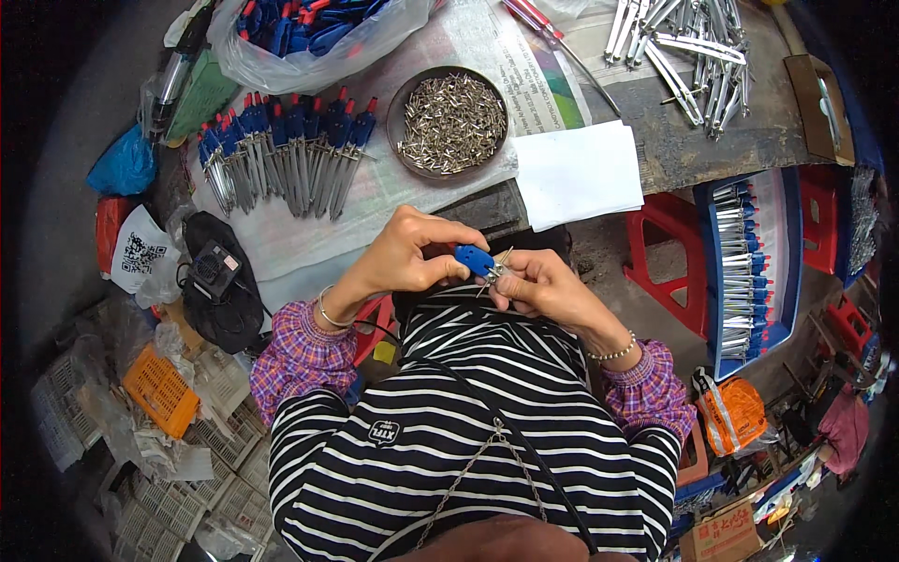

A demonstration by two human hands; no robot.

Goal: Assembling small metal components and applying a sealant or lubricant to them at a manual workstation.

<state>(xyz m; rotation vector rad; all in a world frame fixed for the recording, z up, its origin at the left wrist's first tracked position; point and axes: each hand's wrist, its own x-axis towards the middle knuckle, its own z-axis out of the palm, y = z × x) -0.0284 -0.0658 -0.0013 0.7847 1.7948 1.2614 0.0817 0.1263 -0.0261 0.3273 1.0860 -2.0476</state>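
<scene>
My left hand pinches a small blue plastic head piece close to my chest. My right hand grips the thin metal legs that stick out of that blue piece, fingers curled tight around them. The two hands meet at the part, just above my striped shirt. Beyond my hands a round metal dish holds several small silver pins. To its left lies a row of finished metal compasses with blue and red tops.
A clear bag of blue plastic parts sits at the back left. Loose metal legs lie at the back right. A blue tray of assembled pieces stands right, by red stools. White paper, a small black fan and an orange crate are nearby.
</scene>
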